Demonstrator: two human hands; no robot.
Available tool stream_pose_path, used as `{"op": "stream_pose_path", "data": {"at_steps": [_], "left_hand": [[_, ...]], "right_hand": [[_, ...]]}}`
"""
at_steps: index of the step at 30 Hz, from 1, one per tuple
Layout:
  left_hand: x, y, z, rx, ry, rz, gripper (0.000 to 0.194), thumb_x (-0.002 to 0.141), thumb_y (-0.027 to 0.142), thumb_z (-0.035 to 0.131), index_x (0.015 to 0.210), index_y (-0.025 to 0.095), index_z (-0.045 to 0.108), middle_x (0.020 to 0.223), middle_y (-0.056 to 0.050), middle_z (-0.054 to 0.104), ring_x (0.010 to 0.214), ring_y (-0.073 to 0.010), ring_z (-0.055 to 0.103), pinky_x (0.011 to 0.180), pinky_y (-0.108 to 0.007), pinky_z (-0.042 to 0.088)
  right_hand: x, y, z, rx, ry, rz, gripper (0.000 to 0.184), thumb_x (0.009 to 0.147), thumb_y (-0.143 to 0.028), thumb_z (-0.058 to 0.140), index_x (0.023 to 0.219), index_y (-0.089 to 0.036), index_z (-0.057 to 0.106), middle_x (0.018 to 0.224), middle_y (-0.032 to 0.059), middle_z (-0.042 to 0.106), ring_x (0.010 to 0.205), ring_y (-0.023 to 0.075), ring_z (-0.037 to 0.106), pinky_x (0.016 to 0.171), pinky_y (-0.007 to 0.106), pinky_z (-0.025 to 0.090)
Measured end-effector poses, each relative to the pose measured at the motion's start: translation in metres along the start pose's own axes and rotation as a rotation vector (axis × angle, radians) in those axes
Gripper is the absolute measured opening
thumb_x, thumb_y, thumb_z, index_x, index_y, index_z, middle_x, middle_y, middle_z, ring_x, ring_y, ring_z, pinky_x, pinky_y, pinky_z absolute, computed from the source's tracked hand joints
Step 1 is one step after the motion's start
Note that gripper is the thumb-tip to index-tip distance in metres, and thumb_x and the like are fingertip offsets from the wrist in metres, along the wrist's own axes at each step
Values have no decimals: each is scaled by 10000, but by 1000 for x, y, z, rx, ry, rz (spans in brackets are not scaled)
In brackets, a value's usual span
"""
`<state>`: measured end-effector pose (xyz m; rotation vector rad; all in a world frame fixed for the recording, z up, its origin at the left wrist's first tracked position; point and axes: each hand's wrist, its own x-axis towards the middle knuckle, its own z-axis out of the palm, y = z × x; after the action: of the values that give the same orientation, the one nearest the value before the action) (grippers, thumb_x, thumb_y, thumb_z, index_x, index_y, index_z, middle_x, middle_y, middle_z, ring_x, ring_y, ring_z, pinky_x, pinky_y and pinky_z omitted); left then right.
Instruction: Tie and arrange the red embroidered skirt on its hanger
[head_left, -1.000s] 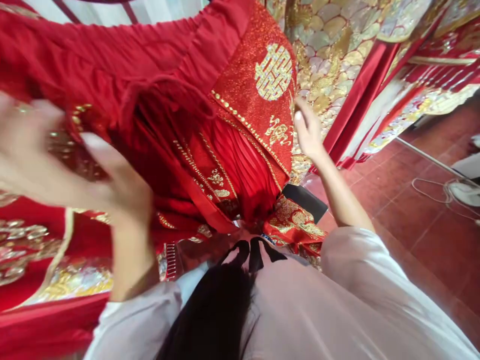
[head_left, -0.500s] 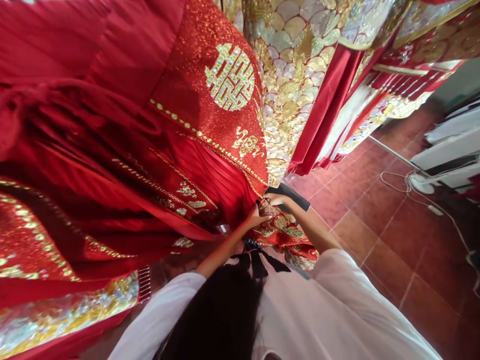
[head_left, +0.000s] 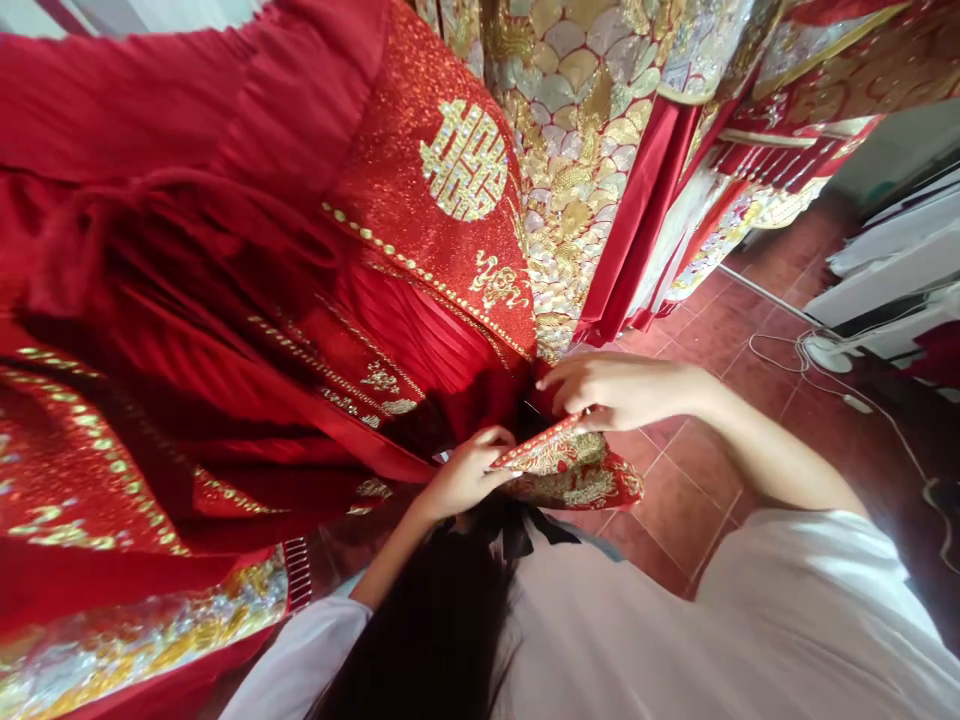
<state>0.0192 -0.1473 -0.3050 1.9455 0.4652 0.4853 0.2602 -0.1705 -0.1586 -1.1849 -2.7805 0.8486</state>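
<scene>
A piece of red cloth with gold embroidery (head_left: pixel 559 457) is stretched between my hands, close to my body. My left hand (head_left: pixel 466 475) is closed on its left end, the thumb lying along the edge. The other end of that edge is pinched by my right hand (head_left: pixel 604 390), palm down, with its index finger reaching forward over a dark gap. Just beyond my hands hangs a large red garment (head_left: pixel 420 210) with glittering panels, gold beading and a round gold emblem (head_left: pixel 465 160). Folds in the cloth hide some fingertips.
A gold and silver scale-patterned cloth (head_left: pixel 577 180) hangs behind the red garment. More fringed red and gold fabric (head_left: pixel 757 170) is at upper right. On the tiled floor (head_left: pixel 697 490) at right lie a white cable (head_left: pixel 795 350) and a white stand base (head_left: pixel 829 352).
My hands have moved apart and drawn the cloth's edge out between them. The right hand has risen toward the camera with its elbow swung outward. The view has shifted slightly.
</scene>
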Motion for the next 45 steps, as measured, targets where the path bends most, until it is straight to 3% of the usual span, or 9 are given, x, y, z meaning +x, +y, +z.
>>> {"op": "stream_pose_path", "data": {"at_steps": [4, 8, 12, 15, 18, 21, 33, 38, 45], "left_hand": [[-39, 55, -44, 175, 446, 396, 212, 897, 267, 534, 1030, 301, 696, 1060, -57, 687, 944, -211, 660, 819, -350, 553], [-75, 85, -66, 79, 952, 500, 145, 843, 375, 619, 962, 377, 702, 801, 14, 712, 676, -215, 674, 588, -366, 570], [-108, 85, -83, -18, 1380, 261, 176, 684, 289, 747, 842, 338, 686, 662, 56, 663, 549, -174, 623, 465, -273, 496], [-123, 85, -93, 33, 1203, -10, 267, 605, 235, 763, 860, 248, 685, 719, 19, 682, 585, -170, 623, 504, -252, 503], [-122, 92, -96, -54, 834, -171, 286, 554, 258, 778, 805, 171, 672, 675, -17, 664, 632, -198, 632, 568, -274, 532], [-119, 91, -96, -224, 733, -198, 281, 518, 286, 769, 745, 160, 660, 642, -26, 655, 646, -202, 627, 617, -291, 540], [-160, 120, -155, -353, 1494, 214, 310, 579, 494, 713, 753, 238, 703, 805, -26, 706, 810, -259, 662, 650, -334, 557], [-170, 113, -190, -46, 1477, 142, 501, 700, 657, 622, 815, 175, 702, 759, -62, 688, 795, -254, 650, 635, -319, 530], [-184, 98, -231, 24, 1549, 91, 353, 686, 547, 659, 706, 199, 603, 646, 15, 615, 552, -128, 531, 528, -252, 433]], "right_hand": [[31, -65, -59, 91, -261, -321, 332, 853, -309, 607, 562, -175, 521, 615, 6, 528, 668, 117, 493, 758, 286, 410], [92, -65, -80, 157, -555, -309, 328, 833, -383, 636, 625, -139, 568, 552, -43, 466, 551, 66, 412, 587, 217, 362], [142, -67, -89, 189, -299, -382, 246, 909, -281, 523, 777, -89, 603, 665, -28, 531, 633, 54, 452, 636, 197, 370], [159, -90, -96, 251, -26, -470, 212, 915, -265, 503, 871, -82, 601, 731, -18, 551, 697, 59, 484, 683, 202, 383], [171, -118, -93, 228, -22, -570, 189, 914, -241, 487, 868, -98, 602, 723, -26, 540, 712, 56, 491, 722, 210, 391], [185, -138, -87, 102, -15, -624, 172, 899, -183, 468, 834, -104, 606, 714, -22, 535, 711, 60, 486, 758, 231, 390], [269, -182, -96, -467, 791, -532, 194, 917, -307, 508, 906, -145, 615, 1019, 73, 570, 1165, 245, 433, 953, 402, 341], [298, -165, -104, -540, 741, -513, 333, 941, -403, 458, 794, -139, 598, 839, 66, 580, 1071, 236, 485, 971, 453, 331], [262, -175, -117, -486, 653, -559, 390, 943, -326, 440, 600, -141, 447, 614, 8, 394, 769, 127, 491, 832, 333, 380]]}}
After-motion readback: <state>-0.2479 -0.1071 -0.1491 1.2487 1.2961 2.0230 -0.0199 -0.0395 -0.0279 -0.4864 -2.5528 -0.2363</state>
